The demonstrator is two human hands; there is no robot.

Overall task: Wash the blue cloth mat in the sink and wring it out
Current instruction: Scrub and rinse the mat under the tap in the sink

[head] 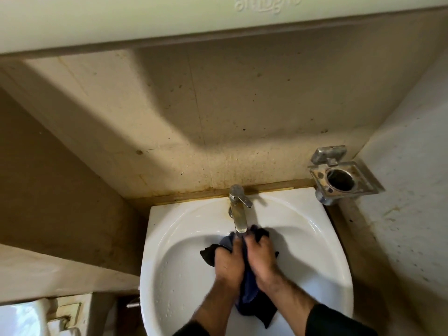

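On the far left, low in the view, part of a white fixture (21, 318) shows beside a stained beige wall (169, 105). The white sink (174, 238) fills the middle, with scattered water drops on its left inner slope. The left hand (229, 261) is closed in a tight grip on the blue cloth mat (247, 287), knuckles up, and a dark corner of the cloth sticks out to the left of its fingers. The mat is bunched into a rough rope whose long axis runs from the near rim of the basin away toward the tap (238, 214): its far end lies just under the spout, while its near end hangs down between the two forearms as a loose dark flap. The right hand (260, 259) is likewise clamped on the mat, pressed side by side against the left hand, with folds of cloth bulging out beyond its fingertips and to its right. The cloth between the two hands is squeezed narrow. Whether water runs from the spout cannot be told. Both forearms come from dark sleeves (339, 321). To the right, a tarnished metal holder (339, 180) with a round opening is fixed at the wall corner above the basin's edge.
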